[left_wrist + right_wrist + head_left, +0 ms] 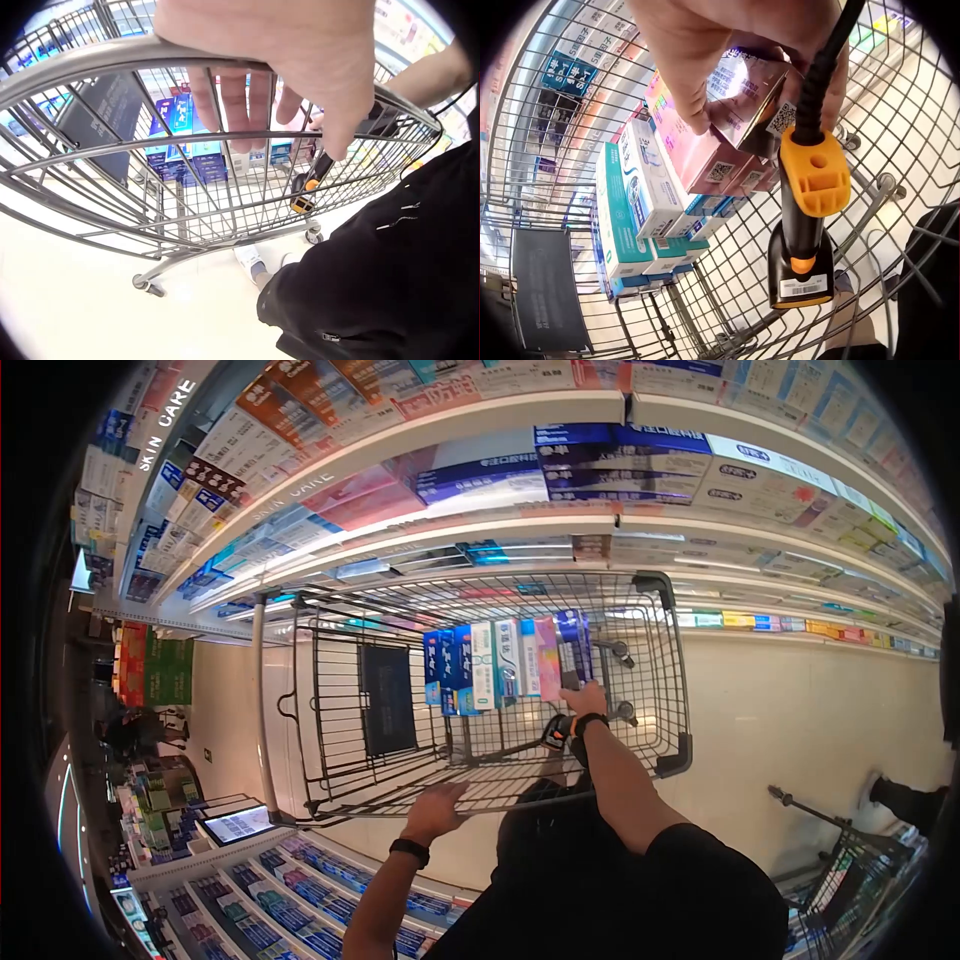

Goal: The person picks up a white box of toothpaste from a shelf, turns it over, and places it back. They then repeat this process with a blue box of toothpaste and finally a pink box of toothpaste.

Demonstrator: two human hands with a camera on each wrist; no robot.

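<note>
A wire shopping cart [82,64] holds a row of toothpaste boxes. Blue boxes [458,668] come first, then teal-and-white boxes [622,217], a white box [646,176] and pink boxes [686,154]. At the row's right end my right hand [583,700] grips a dark, shiny-faced toothpaste box [742,94] between thumb and fingers, over the pink ones. A black-and-orange barcode scanner [806,225] hangs by that wrist, partly over the cart's mesh. My left hand [436,815] rests on the cart's near rim, its fingers hanging straight down inside, holding no box.
Shelves of boxed goods [620,470] run along the far side of the cart. A low rack of packaged items [270,900] and a tablet-like screen [238,820] stand at the lower left. Another cart [850,880] and a person's foot [875,790] appear at the right.
</note>
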